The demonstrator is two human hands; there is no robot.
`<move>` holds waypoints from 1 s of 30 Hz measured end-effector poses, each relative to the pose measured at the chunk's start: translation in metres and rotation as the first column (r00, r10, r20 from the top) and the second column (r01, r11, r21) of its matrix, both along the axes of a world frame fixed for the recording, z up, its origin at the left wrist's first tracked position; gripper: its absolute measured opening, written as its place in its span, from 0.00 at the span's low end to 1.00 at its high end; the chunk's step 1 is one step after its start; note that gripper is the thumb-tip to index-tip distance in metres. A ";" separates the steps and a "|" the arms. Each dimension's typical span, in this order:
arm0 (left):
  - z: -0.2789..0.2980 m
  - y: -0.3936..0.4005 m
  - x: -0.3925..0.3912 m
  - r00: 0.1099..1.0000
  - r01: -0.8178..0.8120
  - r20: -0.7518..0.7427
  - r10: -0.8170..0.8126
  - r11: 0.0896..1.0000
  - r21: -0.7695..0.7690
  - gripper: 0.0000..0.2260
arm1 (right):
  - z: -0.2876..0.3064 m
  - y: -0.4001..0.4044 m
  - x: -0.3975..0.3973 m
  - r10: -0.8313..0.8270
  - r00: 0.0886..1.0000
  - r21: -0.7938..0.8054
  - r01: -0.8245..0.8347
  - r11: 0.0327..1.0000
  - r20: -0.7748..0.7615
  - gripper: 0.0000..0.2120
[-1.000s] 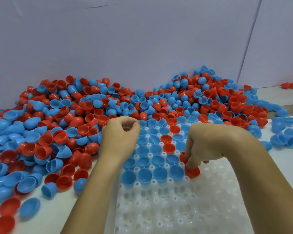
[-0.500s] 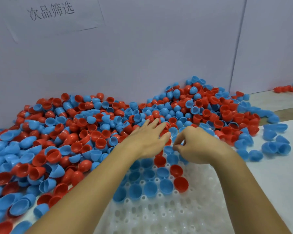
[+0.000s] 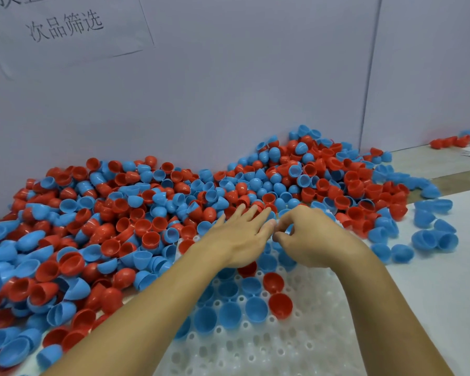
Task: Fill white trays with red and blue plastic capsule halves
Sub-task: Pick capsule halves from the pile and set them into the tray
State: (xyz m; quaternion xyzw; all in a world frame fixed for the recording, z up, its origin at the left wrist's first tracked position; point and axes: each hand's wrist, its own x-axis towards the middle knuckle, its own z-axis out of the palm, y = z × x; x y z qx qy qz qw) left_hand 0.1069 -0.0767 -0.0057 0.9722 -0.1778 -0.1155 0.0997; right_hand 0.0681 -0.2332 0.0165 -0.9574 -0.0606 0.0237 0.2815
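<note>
A white tray (image 3: 269,348) with round sockets lies in front of me, its far rows filled with blue and red capsule halves (image 3: 255,308). A big pile of loose red and blue halves (image 3: 147,213) spreads behind and left of it. My left hand (image 3: 242,234) lies flat with straight fingers over the tray's far end, fingertips reaching the pile. My right hand (image 3: 307,237) is beside it with fingers curled; a bit of blue shows by its fingertips, and I cannot tell whether it holds it.
A grey wall (image 3: 228,90) with a paper notice stands right behind the pile. Loose blue halves (image 3: 429,237) lie on the white table at the right. A few more red and blue halves (image 3: 451,141) sit far right on a ledge.
My left hand opened from a fist and reached forward to the pile. My right hand left the red half in the tray's front row and moved up beside the left hand.
</note>
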 end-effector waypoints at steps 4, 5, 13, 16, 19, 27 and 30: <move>0.003 0.003 -0.001 1.000 0.007 0.013 -0.006 0.998 -0.068 0.25 | 0.001 0.000 0.001 0.007 1.000 0.032 -0.007 0.999 0.002 0.10; 0.005 0.008 0.000 0.999 0.002 0.041 0.002 0.994 -0.105 0.25 | 0.001 0.000 0.001 0.008 1.000 0.043 -0.008 0.999 0.000 0.10; 0.023 0.065 0.013 0.949 -0.102 0.254 0.188 0.943 -0.317 0.14 | -0.001 -0.002 0.003 0.001 1.000 0.076 0.000 0.997 -0.013 0.09; 0.019 0.069 0.002 0.982 -0.005 0.182 0.055 0.965 -0.263 0.18 | -0.002 0.005 0.003 0.000 0.999 0.097 -0.005 0.995 0.049 0.10; 0.011 0.067 -0.008 0.997 0.059 0.059 -0.052 0.991 -0.124 0.24 | -0.004 0.021 0.004 0.056 0.984 0.045 -0.064 0.997 0.170 0.14; 0.000 0.067 -0.019 0.988 0.059 0.142 -0.059 0.998 0.005 0.29 | -0.010 0.040 0.001 0.151 0.988 -0.044 -0.150 0.988 0.035 0.08; -0.003 0.075 -0.024 0.986 0.019 0.163 -0.018 1.000 -0.004 0.31 | -0.011 0.046 0.000 0.205 0.978 -0.059 -0.207 0.977 -0.036 0.18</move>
